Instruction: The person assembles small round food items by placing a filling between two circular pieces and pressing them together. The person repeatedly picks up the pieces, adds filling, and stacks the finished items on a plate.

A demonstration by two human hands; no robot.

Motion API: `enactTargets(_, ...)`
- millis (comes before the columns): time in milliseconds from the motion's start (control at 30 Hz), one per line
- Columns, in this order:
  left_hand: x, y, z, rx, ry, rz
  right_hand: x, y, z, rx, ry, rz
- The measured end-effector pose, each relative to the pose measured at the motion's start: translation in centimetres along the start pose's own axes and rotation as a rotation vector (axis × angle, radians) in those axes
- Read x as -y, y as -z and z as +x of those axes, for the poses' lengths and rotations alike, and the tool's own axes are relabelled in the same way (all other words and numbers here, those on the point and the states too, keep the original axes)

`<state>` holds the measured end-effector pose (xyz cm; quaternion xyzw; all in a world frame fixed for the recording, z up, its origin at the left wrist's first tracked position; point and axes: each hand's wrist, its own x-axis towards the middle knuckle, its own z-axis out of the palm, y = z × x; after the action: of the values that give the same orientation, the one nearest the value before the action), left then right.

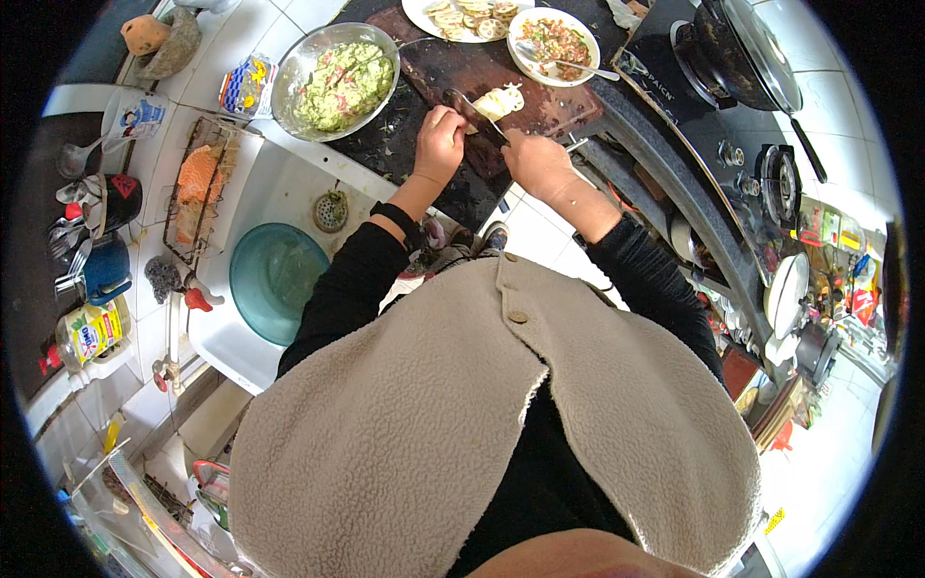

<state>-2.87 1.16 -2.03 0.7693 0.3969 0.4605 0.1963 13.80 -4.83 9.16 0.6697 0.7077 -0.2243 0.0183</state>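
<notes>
My right hand (540, 166) is wrapped round the handle of a knife (478, 118), whose dark blade slants up and left over the cutting board (453, 75). Close by the blade, my left hand (440, 144) is closed with its fingers bunched together; whatever they may hold is hidden. Pale, whitish cut food (503, 100) lies on the board just beyond the knife. Behind it stand a white bowl (515, 60) of chopped red and green food with a spoon in it, and a white plate (412, 13) of round slices.
A metal bowl (279, 101) of green mash stands left of the board. The white sink (214, 306) holds a teal basin (252, 279). To the right are a stove (665, 96) and a lidded black pan (747, 87) with its handle sticking out.
</notes>
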Motion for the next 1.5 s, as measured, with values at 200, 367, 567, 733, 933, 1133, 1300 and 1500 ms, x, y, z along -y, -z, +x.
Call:
enactTargets(200,-0.2,0.1,-0.1,-0.007,0.009,0.02,0.4,-0.2,0.1,-0.017,0.004,-0.007)
enactTargets(367,-0.3,0.2,-0.2,-0.002,0.021,-0.008,0.3,-3.0,1.9,0.039,-0.052,-0.002)
enactTargets(567,-0.2,-0.1,-0.2,0.001,0.089,-0.061,-1.0,-3.1,2.1,0.004,0.009,0.02)
enactTargets(733,0.1,0.0,-0.3,-0.021,0.108,-0.09,-1.0,-1.3,0.4,-0.071,0.062,0.059)
enactTargets(933,0.2,-0.1,-0.2,-0.035,0.084,-0.067,0.3,-0.1,-0.5,0.034,-0.025,0.009)
enactTargets(1133,0.4,-0.2,-0.3,-0.05,0.088,-0.054,0.4,-0.9,0.0,-0.011,0.012,0.005)
enactTargets(1300,0.2,-0.3,-0.4,-0.045,0.097,-0.058,0.5,-3.7,1.9,0.024,-0.049,0.008)
enactTargets(1500,0.0,-0.1,-0.2,-0.017,0.164,-0.067,-0.6,-3.6,1.3,-0.142,0.061,0.003)
